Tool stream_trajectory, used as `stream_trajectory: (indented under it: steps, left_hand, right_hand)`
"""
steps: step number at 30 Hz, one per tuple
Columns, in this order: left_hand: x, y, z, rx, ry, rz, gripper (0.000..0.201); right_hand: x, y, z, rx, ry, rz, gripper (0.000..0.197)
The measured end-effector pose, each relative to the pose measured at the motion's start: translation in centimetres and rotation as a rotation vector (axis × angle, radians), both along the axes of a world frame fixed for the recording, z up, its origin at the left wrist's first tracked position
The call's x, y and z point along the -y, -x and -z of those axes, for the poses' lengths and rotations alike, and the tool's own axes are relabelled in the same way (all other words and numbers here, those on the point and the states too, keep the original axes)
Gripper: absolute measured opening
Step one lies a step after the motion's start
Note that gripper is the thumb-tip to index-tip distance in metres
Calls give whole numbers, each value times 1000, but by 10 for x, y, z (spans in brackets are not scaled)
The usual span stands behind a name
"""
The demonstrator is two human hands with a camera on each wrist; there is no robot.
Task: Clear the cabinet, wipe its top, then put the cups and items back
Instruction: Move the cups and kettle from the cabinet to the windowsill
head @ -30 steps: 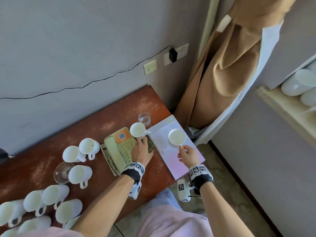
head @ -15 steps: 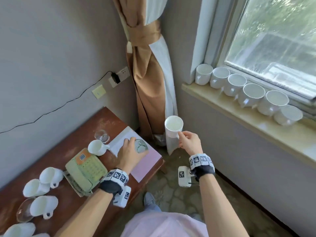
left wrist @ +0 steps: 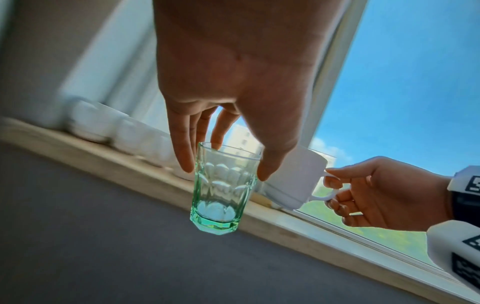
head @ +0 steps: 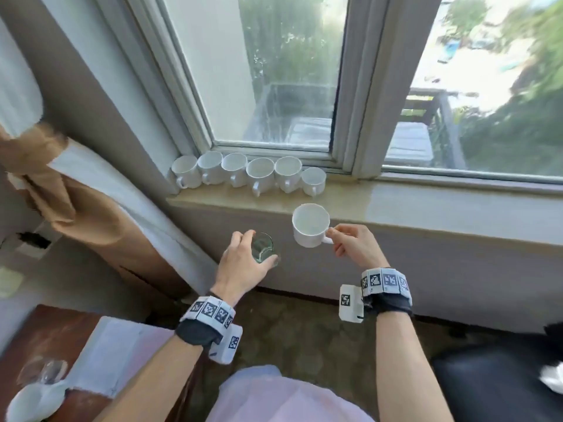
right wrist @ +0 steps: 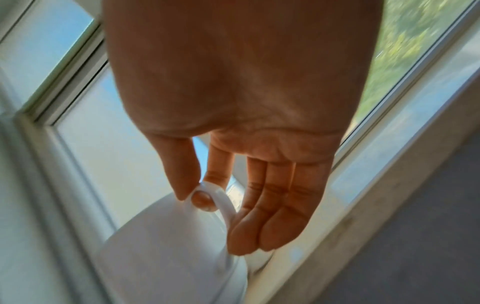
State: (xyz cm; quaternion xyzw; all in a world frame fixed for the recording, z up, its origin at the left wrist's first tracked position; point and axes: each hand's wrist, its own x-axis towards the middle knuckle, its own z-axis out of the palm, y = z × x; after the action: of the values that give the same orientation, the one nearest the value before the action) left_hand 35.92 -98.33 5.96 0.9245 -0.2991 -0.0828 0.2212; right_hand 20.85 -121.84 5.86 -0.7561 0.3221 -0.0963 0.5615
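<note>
My left hand [head: 243,263] [left wrist: 223,170] grips a green-tinted faceted glass [head: 262,247] [left wrist: 221,191] by its rim from above, upright, in the air below the windowsill [head: 396,202]. My right hand [head: 350,245] [right wrist: 207,199] pinches the handle of a white cup [head: 310,225] [right wrist: 171,246] [left wrist: 296,181], holding it upright just in front of the sill's edge. Several white cups [head: 249,175] stand in a row on the sill against the window frame. A corner of the red-brown cabinet [head: 39,336] shows at lower left.
On the cabinet corner lie a pale sheet [head: 122,351], a clear glass [head: 42,371] and a white cup [head: 33,400]. A tied tan and white curtain [head: 100,202] hangs left of the sill. A black seat [head: 499,385] is at lower right. The sill's right part is bare.
I have turned from the cabinet to the window. Both hands lifted the glass and the cup off the cabinet and carried them right, up to the sill.
</note>
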Motion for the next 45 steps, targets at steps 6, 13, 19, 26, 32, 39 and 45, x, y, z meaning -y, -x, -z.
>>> stream_trajectory:
  steps: [6, 13, 19, 26, 32, 39, 45]
  left_hand:
    - [97, 13, -6, 7, 13, 231, 76]
    - [157, -5, 2, 29, 28, 320, 79]
    - [180, -44, 5, 28, 27, 343, 79]
    - [189, -77, 7, 30, -15, 379, 77]
    - [191, -90, 9, 33, -31, 392, 76]
    - [196, -102, 8, 222, -101, 426, 74]
    - [199, -112, 6, 266, -123, 436, 72]
  right_hand:
    - [50, 66, 6, 56, -32, 360, 33]
    - [73, 44, 22, 56, -92, 553, 33]
    - [89, -11, 35, 91, -347, 613, 30]
    - [105, -65, 47, 89, -396, 627, 29]
    - [105, -90, 51, 71, -406, 615, 28]
    - [108, -108, 46, 57, -408, 567, 25]
    - [119, -106, 39, -20, -374, 440, 30]
